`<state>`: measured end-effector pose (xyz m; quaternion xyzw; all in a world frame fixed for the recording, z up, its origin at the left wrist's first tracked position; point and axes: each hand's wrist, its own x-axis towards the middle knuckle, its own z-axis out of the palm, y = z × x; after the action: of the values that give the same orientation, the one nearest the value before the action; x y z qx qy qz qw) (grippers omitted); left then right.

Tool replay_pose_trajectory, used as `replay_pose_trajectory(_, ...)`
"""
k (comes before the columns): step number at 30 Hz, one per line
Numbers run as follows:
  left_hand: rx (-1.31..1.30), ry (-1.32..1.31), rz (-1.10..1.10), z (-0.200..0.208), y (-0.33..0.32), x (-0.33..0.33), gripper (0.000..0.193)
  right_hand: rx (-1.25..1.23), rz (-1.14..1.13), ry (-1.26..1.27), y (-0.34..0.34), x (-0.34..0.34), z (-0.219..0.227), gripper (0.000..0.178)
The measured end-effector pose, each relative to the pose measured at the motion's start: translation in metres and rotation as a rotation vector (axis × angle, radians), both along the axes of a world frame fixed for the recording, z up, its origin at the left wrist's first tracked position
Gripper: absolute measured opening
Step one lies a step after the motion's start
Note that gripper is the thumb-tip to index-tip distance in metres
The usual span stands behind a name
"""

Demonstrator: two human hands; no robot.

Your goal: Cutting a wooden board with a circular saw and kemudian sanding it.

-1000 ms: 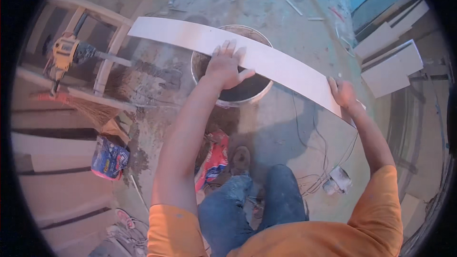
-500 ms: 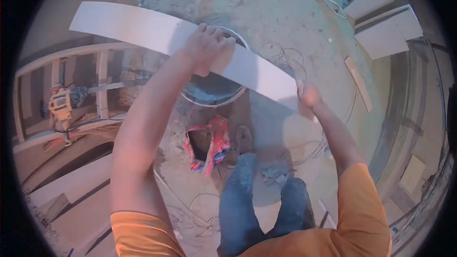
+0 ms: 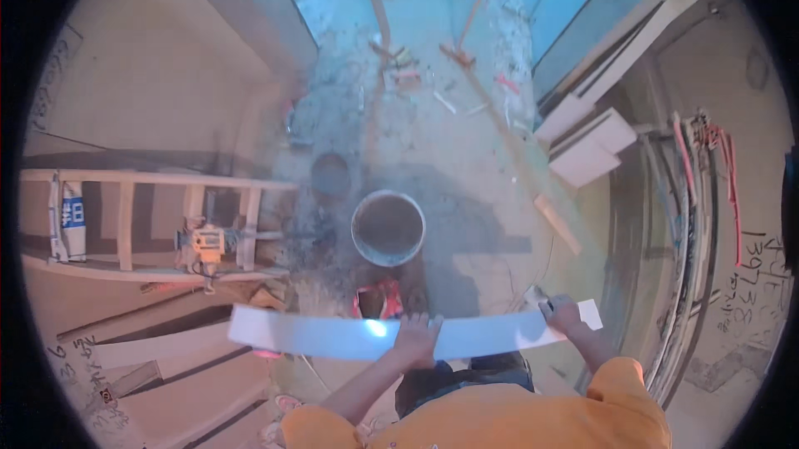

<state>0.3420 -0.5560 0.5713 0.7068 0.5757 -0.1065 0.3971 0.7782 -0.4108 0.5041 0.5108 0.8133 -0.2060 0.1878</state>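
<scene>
A long, flat white strip, like a cut tile or board [image 3: 491, 336], spans the view just in front of my body. My left hand [image 3: 419, 337] grips it near the middle, fingers over its far edge. Close to its right end, my right hand [image 3: 563, 313] is closed round the far edge. A bright patch of light falls on the strip beside my left hand. Beyond it stands a round bucket [image 3: 355, 228] with a pale rim and greyish contents. Between strip and bucket lies an open red bag [image 3: 391, 298], partly hidden by the strip.
At left a pale ladder-like frame [image 3: 126, 224] lies with a yellow power tool [image 3: 208, 243] on it. White panels [image 3: 587, 158] lean at the right, near a wooden plank [image 3: 558, 224]. Long boards [image 3: 175, 345] lie at lower left. Debris litters the dirty floor [image 3: 433, 141].
The strip has come from above the bucket back toward my body and is now nearly level across. Both hands keep hold of it. My view has tipped up, showing more of the passage.
</scene>
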Motion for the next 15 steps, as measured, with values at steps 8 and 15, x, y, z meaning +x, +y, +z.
replay_pose_trajectory(8, -0.094, 0.018, 0.191, -0.007, 0.037, -0.028, 0.108, 0.55, -0.239, 0.491, 0.165, -0.066, 0.09, 0.027)
replay_pose_trajectory(15, -0.064, 0.148, 0.586, 0.012, 0.149, -0.078, 0.108, 0.379, -0.463, 0.757, 0.324, -0.083, 0.062, 0.03)
